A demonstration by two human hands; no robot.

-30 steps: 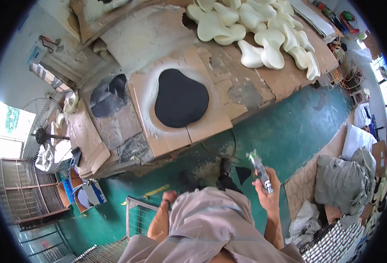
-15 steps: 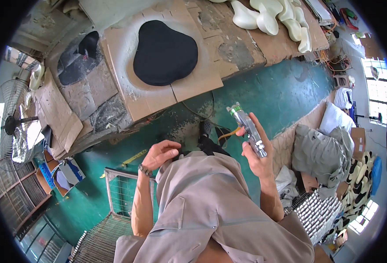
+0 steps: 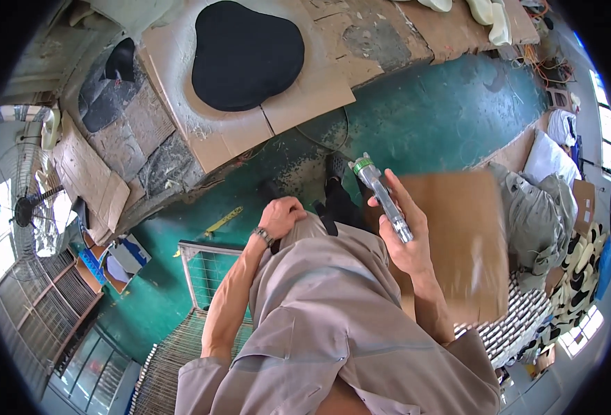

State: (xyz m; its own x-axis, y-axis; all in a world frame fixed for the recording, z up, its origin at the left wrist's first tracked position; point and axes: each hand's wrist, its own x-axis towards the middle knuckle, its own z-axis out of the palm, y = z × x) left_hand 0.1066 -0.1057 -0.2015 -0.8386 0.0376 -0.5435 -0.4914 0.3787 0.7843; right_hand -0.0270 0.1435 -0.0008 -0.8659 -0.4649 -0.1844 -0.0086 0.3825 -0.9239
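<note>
My right hand (image 3: 409,235) is closed round a silver spray gun (image 3: 386,203) with a green ring at its front end. The gun points up and away over the floor. My left hand (image 3: 280,218), with a watch at the wrist, is at the upper edge of my grey-brown apron (image 3: 326,290). Its fingers are bent and closed on the cloth. Ahead on the bench, a black rounded three-lobed pad (image 3: 248,59) lies on a cardboard sheet (image 3: 309,114) marked with pale overspray. Neither hand touches the pad.
A blurred brown cardboard piece (image 3: 464,242) is beside my right forearm. A wire rack (image 3: 170,360) stands at lower left, a fan (image 3: 25,211) at far left. Cream molded pieces (image 3: 489,17) lie at the bench's far right. Grey sacks (image 3: 537,214) are at right.
The cardboard piece has come into view beside my right arm. My left hand has moved right and up onto the apron, its fingers closing. The bench and pad sit higher in view.
</note>
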